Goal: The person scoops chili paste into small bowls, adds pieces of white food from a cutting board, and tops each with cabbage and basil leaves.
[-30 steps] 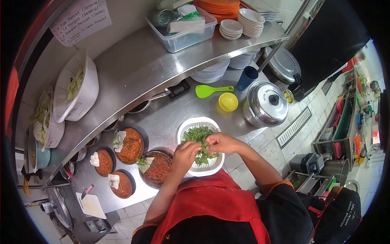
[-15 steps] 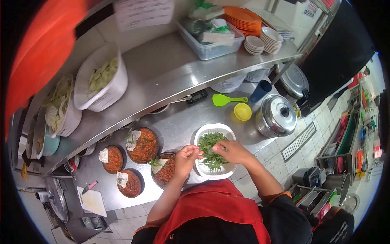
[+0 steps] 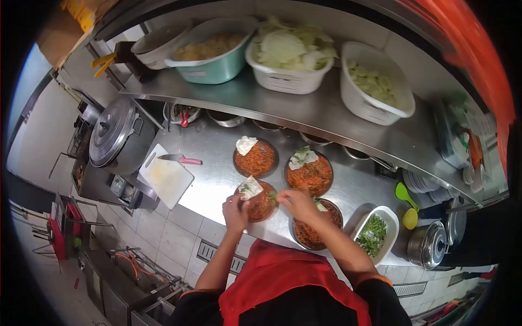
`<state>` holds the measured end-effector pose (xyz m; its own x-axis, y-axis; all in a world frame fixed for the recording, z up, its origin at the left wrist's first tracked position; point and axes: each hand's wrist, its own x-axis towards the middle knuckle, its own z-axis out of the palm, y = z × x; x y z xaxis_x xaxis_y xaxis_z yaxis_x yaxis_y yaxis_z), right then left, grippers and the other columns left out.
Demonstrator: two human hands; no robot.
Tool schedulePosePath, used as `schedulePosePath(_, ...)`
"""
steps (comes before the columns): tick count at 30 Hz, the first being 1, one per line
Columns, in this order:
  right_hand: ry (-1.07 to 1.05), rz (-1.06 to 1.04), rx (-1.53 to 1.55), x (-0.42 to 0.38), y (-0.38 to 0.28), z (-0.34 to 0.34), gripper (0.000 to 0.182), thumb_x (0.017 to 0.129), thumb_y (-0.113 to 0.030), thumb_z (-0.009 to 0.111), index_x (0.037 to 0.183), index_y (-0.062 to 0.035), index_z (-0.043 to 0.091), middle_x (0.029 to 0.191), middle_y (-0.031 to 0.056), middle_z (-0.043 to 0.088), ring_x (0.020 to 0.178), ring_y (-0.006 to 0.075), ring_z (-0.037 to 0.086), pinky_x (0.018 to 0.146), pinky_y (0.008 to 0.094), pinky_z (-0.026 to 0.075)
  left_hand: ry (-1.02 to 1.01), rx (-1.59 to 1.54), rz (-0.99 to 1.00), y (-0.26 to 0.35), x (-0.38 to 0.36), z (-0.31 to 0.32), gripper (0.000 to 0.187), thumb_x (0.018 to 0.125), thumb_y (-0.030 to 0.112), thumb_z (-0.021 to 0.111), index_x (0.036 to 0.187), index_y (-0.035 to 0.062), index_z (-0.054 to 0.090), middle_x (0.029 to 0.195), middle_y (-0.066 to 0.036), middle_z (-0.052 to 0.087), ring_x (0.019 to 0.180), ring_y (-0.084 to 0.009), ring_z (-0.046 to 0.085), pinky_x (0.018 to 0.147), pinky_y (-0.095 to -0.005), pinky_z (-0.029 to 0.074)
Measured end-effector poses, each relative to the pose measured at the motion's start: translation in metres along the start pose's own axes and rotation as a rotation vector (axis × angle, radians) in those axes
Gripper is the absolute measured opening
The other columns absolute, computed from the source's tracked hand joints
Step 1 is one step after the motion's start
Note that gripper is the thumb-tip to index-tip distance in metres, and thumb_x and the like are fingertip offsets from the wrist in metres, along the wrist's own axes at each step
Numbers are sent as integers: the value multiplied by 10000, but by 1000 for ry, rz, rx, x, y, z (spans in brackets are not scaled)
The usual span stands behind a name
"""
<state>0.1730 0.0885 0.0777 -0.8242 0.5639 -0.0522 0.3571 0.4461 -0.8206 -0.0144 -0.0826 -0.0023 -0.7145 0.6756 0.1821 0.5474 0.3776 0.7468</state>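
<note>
Between the fingers of my right hand is a small green herb sprig, held over the right side of the nearer-left dish of red food. A white, crumpled-looking piece lies on that dish. My left hand is at the dish's left rim with its fingers curled; what they grip, if anything, is hidden. My right forearm passes over another dish of red food. Two more such dishes stand behind, each topped with a white piece. Chopped greens fill a white tub at the right.
A pink-handled knife rests on a white cutting board at the left, near a large lidded pot. Overhead, a metal shelf bears tubs of vegetables. A green spoon, yellow cup and steel pot stand at right.
My view has swung left. Both hands have moved from the tub of greens to the nearer-left dish, the right one carrying a herb sprig.
</note>
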Motion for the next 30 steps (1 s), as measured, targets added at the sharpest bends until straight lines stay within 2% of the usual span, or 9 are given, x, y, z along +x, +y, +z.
schedulePosePath(7, 85, 14, -379, 103, 1, 135, 113, 912, -246, 672, 952, -154, 724, 889, 62, 715, 1007, 279, 648, 1112, 667, 179, -82, 171, 32, -34, 46, -14, 331, 795, 200, 787, 1105, 141, 685, 1159, -135, 570, 1086, -364, 539, 932, -487, 430)
schedulePosePath(13, 206, -141, -547, 98, 5, 145, 51, 851, -190, 707, 871, -146, 724, 972, 33, 681, 1081, 233, 579, 1075, 646, 211, -40, 16, 77, -15, 58, -21, 314, 795, 64, 705, 1100, 136, 691, 1190, -136, 553, 1117, -369, 520, 968, -507, 403)
schedulePosePath(18, 385, -139, -561, 35, -16, 52, 101, 863, -204, 702, 943, -155, 738, 1053, -20, 669, 1129, 229, 569, 1064, 633, 227, -61, -13, 260, -49, 67, 2, 221, 839, 72, 668, 1057, 37, 690, 1187, -171, 610, 1146, -402, 531, 993, -520, 396)
schedulePosePath(20, 384, 221, -825, -30, 19, -23, 193, 889, -248, 674, 1037, -135, 726, 1054, 27, 709, 1106, 254, 619, 1053, 668, 229, 143, -174, 349, -23, 63, 2, 216, 923, 91, 621, 1121, 4, 608, 1194, -196, 566, 1129, -377, 521, 1010, -502, 391)
schedulePosePath(21, 312, 687, -865, -66, 27, -66, 301, 932, -315, 606, 1119, -98, 699, 1053, 94, 732, 1070, 277, 665, 1069, 717, 191, 45, -178, 333, 3, 62, -7, 189, 937, 86, 602, 1106, 3, 588, 1187, -202, 544, 1120, -369, 514, 998, -493, 399)
schedulePosePath(23, 259, 1257, -1074, -156, 66, -109, 271, 908, -292, 593, 932, -87, 769, 871, 106, 751, 991, 311, 708, 1151, 727, 38, -110, -295, 365, 55, 51, 6, 158, 913, 51, 599, 1064, 2, 601, 1110, -204, 578, 1082, -379, 538, 965, -487, 423)
schedulePosePath(26, -131, 1164, -1177, -251, 141, -68, 234, 890, -237, 579, 874, -130, 787, 932, 89, 762, 1080, 317, 681, 1195, 663, 6, -674, -377, 572, 135, 17, 53, 167, 917, 132, 618, 1067, 64, 648, 1124, -140, 620, 1155, -364, 546, 1073, -546, 325)
schedulePosePath(28, -140, 938, -1129, -275, 131, -62, 230, 866, -251, 583, 940, -176, 787, 965, 87, 757, 1159, 311, 652, 1216, 626, 16, -956, -318, 842, 184, -6, 87, 212, 926, 198, 629, 1116, 116, 672, 1159, -83, 635, 1251, -351, 522, 1150, -603, 202)
schedulePosePath(30, 110, 871, -874, -299, 120, -75, 201, 861, -233, 594, 957, -226, 770, 961, 61, 739, 1143, 303, 641, 1200, 639, 62, -1085, -236, 1041, 222, -31, 121, 258, 931, 241, 639, 1170, 156, 683, 1190, -53, 633, 1325, -344, 480, 1184, -641, 121)
